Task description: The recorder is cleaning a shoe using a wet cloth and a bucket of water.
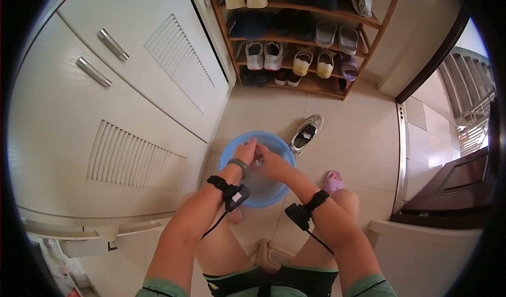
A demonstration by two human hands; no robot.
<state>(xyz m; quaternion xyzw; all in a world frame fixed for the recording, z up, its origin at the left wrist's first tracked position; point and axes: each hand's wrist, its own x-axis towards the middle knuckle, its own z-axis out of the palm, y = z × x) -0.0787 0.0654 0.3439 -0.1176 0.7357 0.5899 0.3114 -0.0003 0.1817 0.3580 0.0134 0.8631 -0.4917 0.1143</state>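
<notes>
With the centre of the light-blue round basin (263, 198) taken as the middle of the dial, the left hand (245, 152) is over the bowl at about eleven o'clock and the right hand (275, 166) at about one, fingers curled inward and brought together. Something small and whitish shows between the fingertips, too blurred to name, and I cannot tell whether either hand is truly gripping it. Below them the basin, standing on the beige tiled floor (358, 133), holds pale, cloudy-looking water. A greyish bangle (239, 165) circles the left wrist, and each forearm carries a strapped black device with a cable. Just beside the rim at two o'clock lies a single off-white sneaker (307, 134) with a dark inside, its toe pointing away from the person. At between three and four o'clock, a lilac slide sandal (333, 184) is on the right foot. A wooden shoe rack (316, 85), filled with sneakers and slides, stands near twelve to one o'clock; white louvred cabinet doors (79, 112) take up nine to eleven, and a dark brown door (448, 189) stands open around three.
</notes>
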